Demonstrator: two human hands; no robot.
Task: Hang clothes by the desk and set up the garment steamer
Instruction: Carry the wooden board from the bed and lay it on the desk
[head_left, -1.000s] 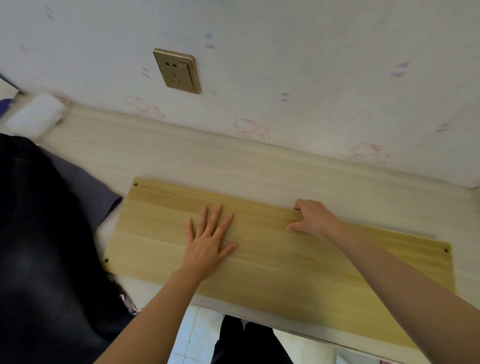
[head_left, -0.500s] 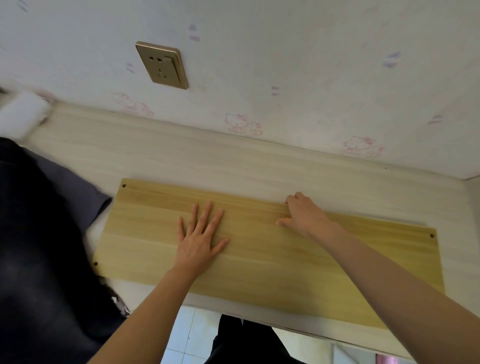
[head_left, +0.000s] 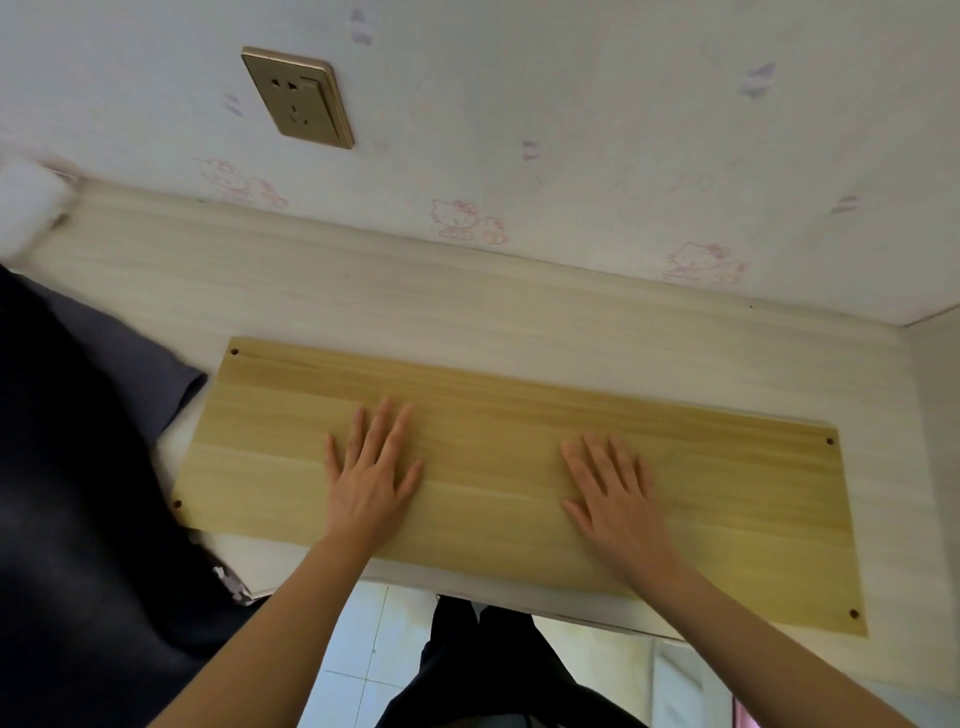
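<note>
Clothes: dark garments (head_left: 78, 519) are lying heaped over the left end of the desk, with a grey-blue fold (head_left: 130, 358) reaching toward the board's left edge and a small patterned scrap (head_left: 228, 584) peeking out at the desk's front edge.
Desk: pale wood-grain desk (head_left: 467, 306) is running along the wall, its front edge crossing the lower part of the view.
Board: yellow wooden board (head_left: 519, 415) is lying flat on the desk, long side parallel to the wall, with a small screw hole (head_left: 235, 352) showing near each corner.
Left hand: left hand (head_left: 371, 478) is pressing palm-down on the board left of its middle, fingers straight and slightly spread, gripping nothing.
Right hand: right hand (head_left: 615, 493) is resting flat on the board right of its middle, fingers extended and pointing toward the wall, holding nothing.
Hands together: both are lying on the board well apart from each other, forearms reaching in from the bottom of the view.
Wall: wallpaper (head_left: 571, 104) with faint pink cartoon-cat prints is standing directly behind the desk.
Socket: gold-coloured wall socket (head_left: 297, 98) is sitting on the wall above the desk's left half.
White object: blurred white thing (head_left: 28, 202) is showing at the far left by the wall; what it is cannot be told.
Below the desk: person's dark trousers (head_left: 483, 670) and pale floor tiles (head_left: 363, 649) are showing under the front edge.
</note>
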